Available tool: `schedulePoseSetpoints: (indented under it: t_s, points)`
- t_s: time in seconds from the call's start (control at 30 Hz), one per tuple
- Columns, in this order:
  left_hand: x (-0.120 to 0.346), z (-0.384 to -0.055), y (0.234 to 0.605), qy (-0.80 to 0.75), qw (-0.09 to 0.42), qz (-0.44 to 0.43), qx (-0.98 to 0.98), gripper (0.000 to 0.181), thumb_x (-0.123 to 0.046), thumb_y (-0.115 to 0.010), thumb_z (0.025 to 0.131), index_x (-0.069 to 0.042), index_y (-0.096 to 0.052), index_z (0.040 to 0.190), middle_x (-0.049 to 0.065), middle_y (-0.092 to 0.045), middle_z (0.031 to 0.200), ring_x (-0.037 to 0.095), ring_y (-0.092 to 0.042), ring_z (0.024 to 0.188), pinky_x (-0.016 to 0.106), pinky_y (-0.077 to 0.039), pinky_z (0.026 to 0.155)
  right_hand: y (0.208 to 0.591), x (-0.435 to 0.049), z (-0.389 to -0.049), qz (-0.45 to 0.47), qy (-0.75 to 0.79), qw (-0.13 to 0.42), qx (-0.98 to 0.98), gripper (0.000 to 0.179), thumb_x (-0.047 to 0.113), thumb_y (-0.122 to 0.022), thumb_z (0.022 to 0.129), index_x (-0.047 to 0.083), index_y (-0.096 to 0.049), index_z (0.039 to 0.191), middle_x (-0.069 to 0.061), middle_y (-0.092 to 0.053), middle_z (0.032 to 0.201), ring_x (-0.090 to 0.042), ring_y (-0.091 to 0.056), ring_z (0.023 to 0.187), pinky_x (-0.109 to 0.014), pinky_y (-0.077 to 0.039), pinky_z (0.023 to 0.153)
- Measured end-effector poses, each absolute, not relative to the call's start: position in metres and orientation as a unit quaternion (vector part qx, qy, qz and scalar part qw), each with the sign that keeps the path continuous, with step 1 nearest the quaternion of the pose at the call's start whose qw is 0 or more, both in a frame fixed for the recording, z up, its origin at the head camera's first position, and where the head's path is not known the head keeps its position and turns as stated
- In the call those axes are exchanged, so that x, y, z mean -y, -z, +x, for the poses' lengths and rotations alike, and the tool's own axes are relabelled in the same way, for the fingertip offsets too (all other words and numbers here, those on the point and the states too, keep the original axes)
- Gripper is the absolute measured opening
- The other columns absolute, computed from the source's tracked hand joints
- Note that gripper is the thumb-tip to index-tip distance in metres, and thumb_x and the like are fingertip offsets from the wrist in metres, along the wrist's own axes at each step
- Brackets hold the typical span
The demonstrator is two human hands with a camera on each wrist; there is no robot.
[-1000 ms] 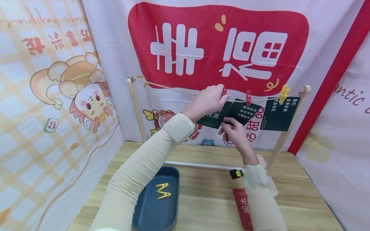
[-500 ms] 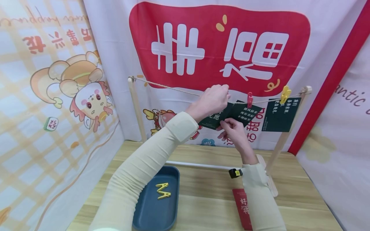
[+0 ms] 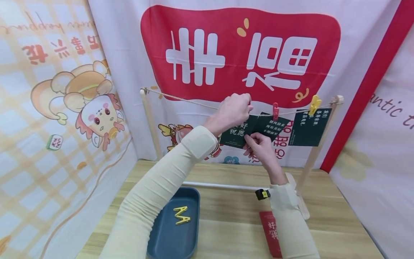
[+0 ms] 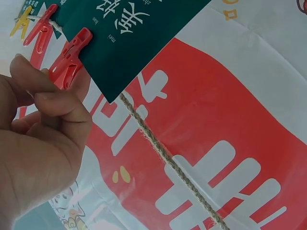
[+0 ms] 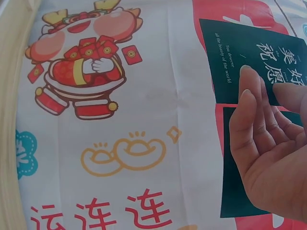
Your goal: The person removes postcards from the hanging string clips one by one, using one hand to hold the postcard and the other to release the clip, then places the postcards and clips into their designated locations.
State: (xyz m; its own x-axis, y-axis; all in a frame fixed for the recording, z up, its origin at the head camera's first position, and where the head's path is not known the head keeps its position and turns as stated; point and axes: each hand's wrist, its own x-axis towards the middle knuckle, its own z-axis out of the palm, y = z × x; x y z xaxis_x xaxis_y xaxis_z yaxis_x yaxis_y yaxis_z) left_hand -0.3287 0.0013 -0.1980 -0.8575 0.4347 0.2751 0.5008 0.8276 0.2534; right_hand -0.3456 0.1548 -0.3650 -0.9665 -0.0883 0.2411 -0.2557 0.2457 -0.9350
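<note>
Head view: green card (image 3: 235, 136) up off the bench (image 3: 233, 223), between the two hands, its edge against a second green card (image 3: 270, 126); touching or overlapping, cannot tell. Left hand (image 3: 230, 110) at the top edge, its back turned to the camera and hiding most of the fingers' work. Right hand (image 3: 260, 145) low on the card's right side. Judged very light: thin stock, stiff enough to stay flat, apt to crease if squeezed hard.

Left wrist view: left fingers curled, pinching a red clip (image 4: 72, 56) by its handle end. Clip's tip overlaps the card's edge; whether it also bites the rope (image 4: 158, 146) cannot be told. Clip looks like hard, springy plastic, probably a bit slick; best squeezed far back on the handles. Rope rough and fibrous, likely to give under a pull.

Right wrist view: right thumb on the printed face near the lower edge; right fingers bent, seemingly pinching the card, though any finger behind it is hidden. Good hold: lower corner or border, light pressure. Smooth face could slide or swing if gripped too loosely.
</note>
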Motion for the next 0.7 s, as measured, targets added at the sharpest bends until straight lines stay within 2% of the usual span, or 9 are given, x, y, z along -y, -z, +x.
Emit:
schedulePoseSetpoints:
  t_s: [0.2,0.3,0.43,0.7]
  points:
    - [0.0017,-0.3279,0.1985,0.163,0.126,-0.252,0.945,0.030,-0.031,-0.062,0.096,-0.011,-0.056,0.118,0.001,-0.067,0.088,0.011,-0.062,0.065,0.017,-0.053,0.062,0.3620,-0.1565,-0.3440,0.109,-0.598,0.066,0.792,0.040,0.039,-0.057,0.098,0.001,-0.058,0.110,-0.022,-0.068,0.088,-0.028,-0.070,0.067,-0.034,-0.059,0.062]
    - [0.0024,-0.3267,0.1991,0.166,0.137,-0.254,0.943,0.029,-0.031,-0.062,0.096,-0.012,-0.055,0.117,0.000,-0.066,0.086,0.011,-0.061,0.064,0.016,-0.052,0.062,0.3618,-0.1566,-0.3432,0.111,-0.592,0.064,0.795,0.041,0.041,-0.058,0.097,0.002,-0.059,0.108,-0.022,-0.067,0.087,-0.026,-0.070,0.067,-0.033,-0.059,0.062]
    - [0.0021,-0.3247,0.1983,0.175,0.147,-0.262,0.937,0.028,-0.031,-0.062,0.095,-0.013,-0.056,0.116,-0.001,-0.066,0.086,0.009,-0.061,0.064,0.015,-0.052,0.063,0.3634,-0.1565,-0.3426,0.116,-0.589,0.061,0.797,0.041,0.044,-0.060,0.096,0.004,-0.059,0.103,-0.015,-0.067,0.081,-0.023,-0.069,0.064,-0.031,-0.058,0.061]
    - [0.0012,-0.3228,0.1931,0.184,0.188,-0.269,0.927,0.025,-0.030,-0.062,0.096,-0.014,-0.059,0.113,-0.001,-0.068,0.089,0.007,-0.061,0.066,0.015,-0.052,0.066,0.3666,-0.1569,-0.3398,0.127,-0.580,0.074,0.801,0.039,0.046,-0.061,0.095,0.006,-0.059,0.099,-0.009,-0.066,0.076,-0.022,-0.068,0.062,-0.036,-0.059,0.062]
